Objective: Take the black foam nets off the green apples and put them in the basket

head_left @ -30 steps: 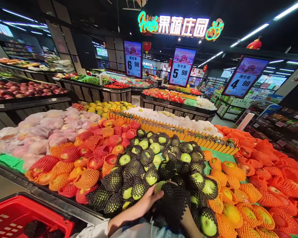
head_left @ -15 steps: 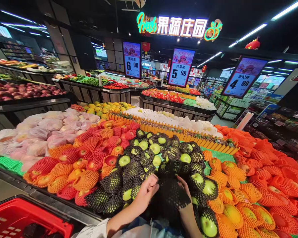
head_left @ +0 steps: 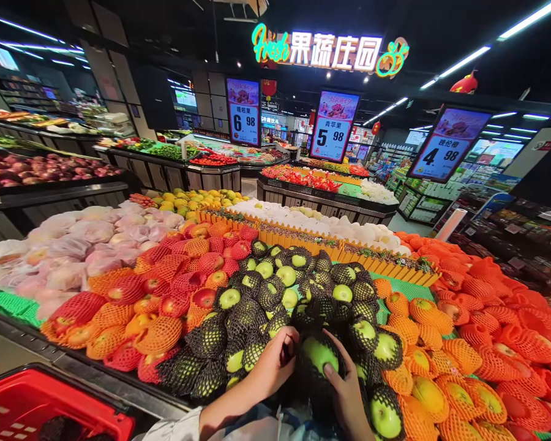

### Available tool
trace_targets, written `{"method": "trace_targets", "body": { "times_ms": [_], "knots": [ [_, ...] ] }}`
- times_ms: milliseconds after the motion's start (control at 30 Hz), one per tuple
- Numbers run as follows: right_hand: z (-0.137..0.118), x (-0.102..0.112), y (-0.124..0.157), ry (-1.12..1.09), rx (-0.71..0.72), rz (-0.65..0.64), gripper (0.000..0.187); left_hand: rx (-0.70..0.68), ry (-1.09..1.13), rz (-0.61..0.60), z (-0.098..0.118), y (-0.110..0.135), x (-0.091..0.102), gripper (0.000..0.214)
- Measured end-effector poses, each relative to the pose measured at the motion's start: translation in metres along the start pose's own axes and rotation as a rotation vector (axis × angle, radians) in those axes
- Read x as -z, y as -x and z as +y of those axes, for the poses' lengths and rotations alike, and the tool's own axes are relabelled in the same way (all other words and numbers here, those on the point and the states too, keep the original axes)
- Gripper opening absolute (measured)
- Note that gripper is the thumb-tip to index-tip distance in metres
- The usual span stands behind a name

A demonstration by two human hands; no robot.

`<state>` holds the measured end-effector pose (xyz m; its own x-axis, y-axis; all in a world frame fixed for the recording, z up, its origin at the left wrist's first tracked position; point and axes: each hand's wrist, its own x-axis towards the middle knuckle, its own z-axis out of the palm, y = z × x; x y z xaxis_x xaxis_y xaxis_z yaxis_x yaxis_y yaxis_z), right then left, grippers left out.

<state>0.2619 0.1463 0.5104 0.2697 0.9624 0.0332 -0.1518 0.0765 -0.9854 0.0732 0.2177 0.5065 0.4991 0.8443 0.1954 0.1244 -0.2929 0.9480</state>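
A large green apple [head_left: 318, 351] in a black foam net sits low in front of me, its bare green skin showing through the net's opening. My right hand [head_left: 343, 381] wraps its right side, the thumb pressing on the skin. Just left of the apple, my left hand [head_left: 272, 365] is curled closed with its fingertips turned inward. Something dark shows between those fingers, too unclear to name. Around both hands lie more netted green apples [head_left: 229, 298], heaped on the stand. The apple's underside is lost in dark shadow.
A red basket [head_left: 87, 401] with dark items inside stands at the lower left. Red apples in red and orange nets [head_left: 158, 334] flank the green ones on the left, orange-netted fruit [head_left: 429, 398] on the right. A low yellow fence [head_left: 298, 237] runs behind.
Black netting covered the fruit before; now the green skin shows. My right thumb has come onto the apple. My left hand stays beside it, its fingers slightly turned.
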Motion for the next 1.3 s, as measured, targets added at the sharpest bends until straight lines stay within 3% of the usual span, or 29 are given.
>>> {"method": "trace_targets", "body": {
  "times_ms": [133,267,467,533,633,767,867,1000,1133,1200,1300],
  "knots": [
    [-0.004,0.0,-0.001,0.058,0.009,0.059,0.062,-0.307,-0.06,-0.129,0.005,0.004,0.007,0.084],
    [0.004,0.001,0.006,0.092,0.005,-0.011,0.066,-0.384,-0.057,-0.182,-0.006,0.001,0.002,0.116],
    [-0.004,0.001,0.019,0.119,-0.251,-0.184,0.081,-0.342,-0.093,-0.159,-0.011,0.008,0.003,0.109],
    [-0.014,0.0,0.019,0.141,-0.198,-0.251,0.082,-0.278,-0.118,-0.138,-0.009,0.012,0.006,0.107],
    [-0.028,-0.005,0.016,0.2,0.009,-0.228,0.088,-0.238,-0.121,-0.037,-0.01,0.015,0.008,0.1],
    [-0.033,-0.02,0.012,0.443,0.163,-0.247,0.109,-0.259,-0.172,0.035,-0.013,0.014,0.008,0.097],
    [-0.033,-0.031,0.003,0.614,0.235,-0.234,0.096,-0.318,-0.217,0.044,-0.012,0.011,0.008,0.092],
    [-0.053,-0.031,-0.04,0.646,0.338,-0.173,0.075,-0.297,-0.257,0.099,-0.002,0.006,0.012,0.097],
    [-0.086,-0.015,-0.126,0.828,0.496,0.152,0.077,-0.26,-0.245,0.106,0.004,0.004,0.022,0.079],
    [-0.095,-0.008,-0.174,1.026,0.459,0.246,0.08,-0.225,-0.264,0.085,0.004,0.005,0.026,0.066],
    [-0.089,-0.003,-0.234,1.343,0.309,0.114,0.084,-0.193,-0.298,0.088,0.002,0.007,0.031,0.057]
  ]
}}
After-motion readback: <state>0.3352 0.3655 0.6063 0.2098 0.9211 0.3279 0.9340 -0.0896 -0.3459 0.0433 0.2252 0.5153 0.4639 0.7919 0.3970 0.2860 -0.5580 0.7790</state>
